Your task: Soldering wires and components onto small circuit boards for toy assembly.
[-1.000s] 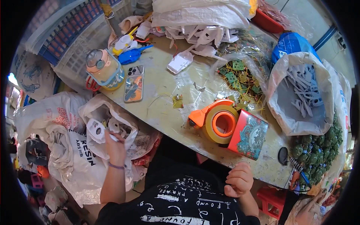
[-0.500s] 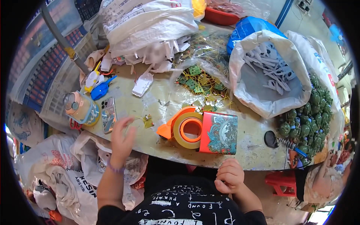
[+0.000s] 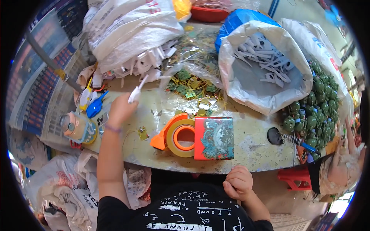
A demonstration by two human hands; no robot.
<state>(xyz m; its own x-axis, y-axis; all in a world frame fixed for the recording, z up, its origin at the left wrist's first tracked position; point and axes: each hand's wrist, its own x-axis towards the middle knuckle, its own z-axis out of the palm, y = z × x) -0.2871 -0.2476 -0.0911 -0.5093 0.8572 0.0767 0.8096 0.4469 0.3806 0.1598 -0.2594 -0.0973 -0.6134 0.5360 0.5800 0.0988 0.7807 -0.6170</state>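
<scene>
Head view: left hand (image 3: 120,109) pinches one white plastic strip (image 3: 136,92) above the bench (image 3: 250,134) left edge, right hand (image 3: 239,183) fisted empty at near edge; one orange tape dispenser (image 3: 179,136), one red box (image 3: 214,138), two open bags.

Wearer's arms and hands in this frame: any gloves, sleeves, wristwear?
Both hands are bare, no gloves. The left hand has a thin purple band at the wrist. The right hand shows no wristwear. Forearms are uncovered; a black short-sleeved shirt with white lettering covers the shoulders and chest.
</scene>
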